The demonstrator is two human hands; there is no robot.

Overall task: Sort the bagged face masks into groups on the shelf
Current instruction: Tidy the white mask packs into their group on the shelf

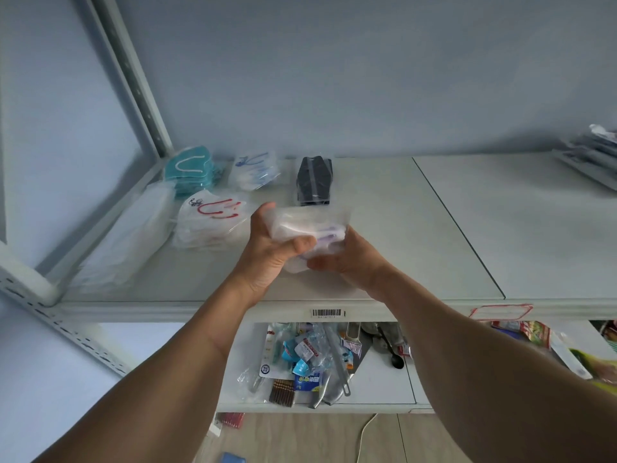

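Observation:
Both hands hold a small stack of clear-bagged white masks with purple straps (309,225) above the white shelf (417,235). My left hand (272,248) grips its left side, thumb across the front. My right hand (347,262) grips the lower right end. On the shelf to the left lie groups: teal masks (192,172), white masks with blue straps (255,172), black masks (314,182), white masks with red straps (212,222) and plain white bagged masks (133,235).
A white upright post (133,78) and perforated frame bound the shelf's left side. Grey trays (591,155) sit at the far right. The lower shelf holds a heap of packaged utensils (310,362) and snack packets (534,335). A barcode label (327,313) marks the shelf edge.

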